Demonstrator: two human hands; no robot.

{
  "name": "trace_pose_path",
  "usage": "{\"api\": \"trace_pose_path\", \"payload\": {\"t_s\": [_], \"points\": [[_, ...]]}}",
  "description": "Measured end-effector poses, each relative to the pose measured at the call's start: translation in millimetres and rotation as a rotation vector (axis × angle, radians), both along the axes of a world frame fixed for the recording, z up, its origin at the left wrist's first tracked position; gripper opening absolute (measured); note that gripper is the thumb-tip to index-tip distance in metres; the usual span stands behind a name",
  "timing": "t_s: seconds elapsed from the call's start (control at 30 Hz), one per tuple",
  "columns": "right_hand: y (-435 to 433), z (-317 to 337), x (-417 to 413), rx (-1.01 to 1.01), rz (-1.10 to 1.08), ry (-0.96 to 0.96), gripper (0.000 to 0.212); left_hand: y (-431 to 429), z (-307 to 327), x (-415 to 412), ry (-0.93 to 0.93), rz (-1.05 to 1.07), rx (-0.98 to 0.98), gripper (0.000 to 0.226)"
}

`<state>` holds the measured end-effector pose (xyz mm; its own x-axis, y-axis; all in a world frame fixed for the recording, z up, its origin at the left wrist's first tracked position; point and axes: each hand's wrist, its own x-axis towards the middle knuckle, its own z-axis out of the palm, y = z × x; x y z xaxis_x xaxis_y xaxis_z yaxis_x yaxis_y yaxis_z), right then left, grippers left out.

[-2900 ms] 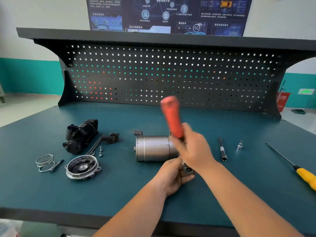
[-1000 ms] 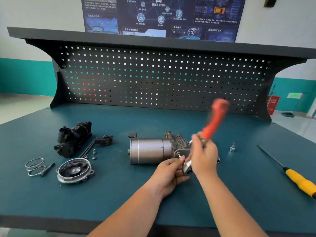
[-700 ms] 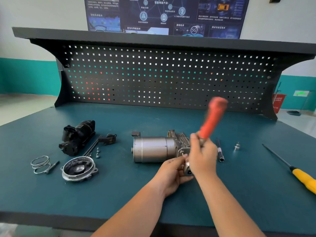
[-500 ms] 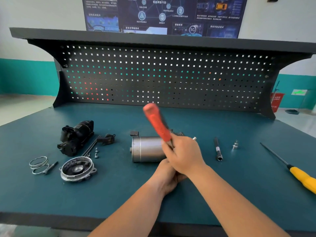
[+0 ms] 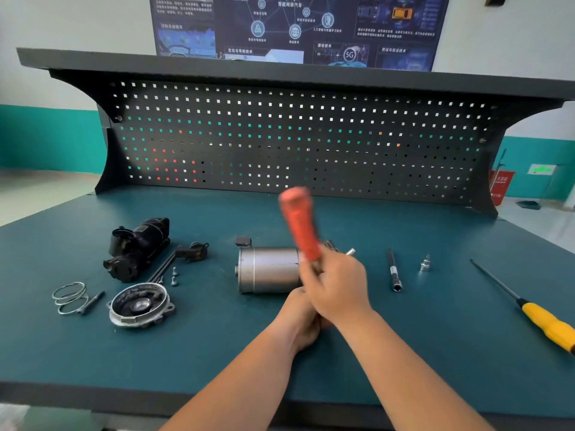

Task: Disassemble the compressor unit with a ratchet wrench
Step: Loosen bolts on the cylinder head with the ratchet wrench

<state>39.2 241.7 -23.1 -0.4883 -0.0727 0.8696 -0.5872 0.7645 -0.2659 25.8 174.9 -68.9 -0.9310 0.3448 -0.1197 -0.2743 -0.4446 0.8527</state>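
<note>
The compressor unit (image 5: 267,269), a grey metal cylinder, lies on its side mid-bench. Its right end is hidden behind my hands. My right hand (image 5: 337,286) grips the ratchet wrench low on its orange handle (image 5: 300,223), which points up and leans left, blurred. The wrench head is hidden under that hand. My left hand (image 5: 300,318) sits below and behind the right, at the unit's right end; its fingers are mostly covered, so its grasp is unclear.
Left of the unit lie a black pump part (image 5: 137,247), a round metal cover (image 5: 140,306), wire rings (image 5: 68,297), rods and small screws (image 5: 174,276). To the right are a socket extension (image 5: 393,270), a small fitting (image 5: 424,262) and a yellow-handled screwdriver (image 5: 541,321). A pegboard (image 5: 295,141) backs the bench.
The orange handle swung from leaning right to leaning left over the last second, and now stands a little more upright. My left hand stayed at the unit's right end.
</note>
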Motion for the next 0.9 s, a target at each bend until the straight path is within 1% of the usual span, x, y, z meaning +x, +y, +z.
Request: {"api": "trace_pose_path", "payload": {"t_s": [0.03, 0.07, 0.1, 0.13, 0.17, 0.2, 0.23, 0.3, 0.33, 0.37, 0.4, 0.43, 0.47, 0.5, 0.53, 0.57, 0.6, 0.63, 0.67, 0.7, 0.73, 0.77, 0.8, 0.83, 0.87, 0.9], "points": [[-5.5, 3.6, 0.9, 0.148, 0.021, 0.002, 0.022, -0.3, 2.7, 2.1, -0.019, 0.039, 0.06, 0.019], [-8.3, 4.6, 0.1, 0.234, 0.05, -0.013, 0.022, -0.7, 4.7, 2.5, -0.054, 0.071, 0.121, 0.021], [-9.1, 5.2, -1.0, 0.264, 0.057, -0.031, 0.02, -1.6, 4.6, 2.3, -0.056, 0.061, 0.148, 0.022], [-6.7, 4.6, -3.2, 0.233, 0.027, -0.048, 0.021, -2.1, 1.2, 0.6, -0.038, 0.033, 0.12, 0.02], [-2.9, 3.0, -4.1, 0.136, -0.028, -0.076, 0.026, -1.7, -1.9, -1.6, -0.015, 0.011, 0.059, 0.017], [1.1, -0.4, -4.0, -0.036, -0.064, -0.115, 0.031, -0.8, -3.6, -3.7, 0.012, 0.0, 0.002, 0.018], [5.1, -3.9, -3.3, -0.3, -0.045, -0.17, 0.035, 0.0, -3.5, -4.0, 0.016, 0.008, -0.031, 0.024], [11.7, -9.1, -2.8, -1.001, 0.112, -0.274, 0.035, 1.7, -3.2, -3.3, 0.026, 0.028, -0.07, 0.032], [16.4, -12.0, -4.7, -1.292, 0.183, -0.296, 0.033, 2.4, -1.7, -2.5, 0.037, 0.026, -0.084, 0.032], [20.3, -13.9, -6.0, -1.466, 0.214, -0.296, 0.031, 3.0, -0.1, -1.9, 0.047, 0.03, -0.102, 0.032], [22.5, -15.2, -6.4, -1.511, 0.205, -0.29, 0.029, 4.0, 0.5, -1.3, 0.055, 0.029, -0.109, 0.031], [23.6, -15.2, -6.7, -1.447, 0.199, -0.276, 0.028, 3.5, 0.9, -0.8, 0.054, 0.021, -0.11, 0.031], [24.4, -13.0, -6.4, -1.292, 0.206, -0.26, 0.026, 2.5, 1.7, -0.2, 0.047, 0.014, -0.109, 0.031], [22.3, -9.6, -4.3, -1.076, 0.215, -0.246, 0.026, 0.9, 1.0, -0.4, 0.037, 0.008, -0.105, 0.03], [19.4, -5.5, -2.7, -0.816, 0.207, -0.231, 0.027, -0.2, -0.1, -1.7, 0.033, 0.002, -0.098, 0.03], [17.0, -1.8, -1.5, -0.528, 0.155, -0.205, 0.03, -1.1, -0.9, -2.6, 0.037, -0.008, -0.108, 0.028], [13.9, 2.0, -1.9, -0.239, 0.065, -0.14, 0.028, -2.1, -1.2, -2.4, 0.046, -0.024, -0.121, 0.024], [10.2, 6.2, -3.2, -0.003, -0.002, -0.05, 0.023, -2.8, -0.3, -2.0, 0.06, -0.044, -0.127, 0.02], [5.8, 9.7, -4.4, 0.164, -0.038, 0.009, 0.019, -3.1, 0.8, -2.0, 0.078, -0.058, -0.12, 0.02], [1.1, 12.5, -3.9, 0.259, -0.046, 0.028, 0.017, -3.8, 1.6, -1.6, 0.079, -0.067, -0.097, 0.022], [-1.3, 13.1, -4.0, 0.293, -0.04, 0.018, 0.017, -4.7, 2.8, -1.1, 0.068, -0.069, -0.071, 0.023], [-0.7, 12.8, -3.8, 0.272, -0.046, -0.012, 0.019, -5.2, 3.2, -0.2, 0.061, -0.065, -0.066, 0.024], [3.2, 10.9, -4.7, 0.193, -0.065, -0.058, 0.022, -5.1, 1.8, -0.8, 0.053, -0.061, -0.08, 0.026], [7.7, 8.6, -4.4, 0.044, -0.075, -0.116, 0.027, -4.6, 0.0, -1.4, 0.048, -0.053, -0.101, 0.032], [12.1, 4.6, -4.2, -0.171, -0.06, -0.173, 0.031, -3.9, -0.7, -0.9, 0.048, -0.046, -0.113, 0.038], [15.7, 0.4, -3.5, -0.442, -0.017, -0.224, 0.032, -3.2, -0.4, -0.5, 0.053, -0.043, -0.122, 0.04]]}}
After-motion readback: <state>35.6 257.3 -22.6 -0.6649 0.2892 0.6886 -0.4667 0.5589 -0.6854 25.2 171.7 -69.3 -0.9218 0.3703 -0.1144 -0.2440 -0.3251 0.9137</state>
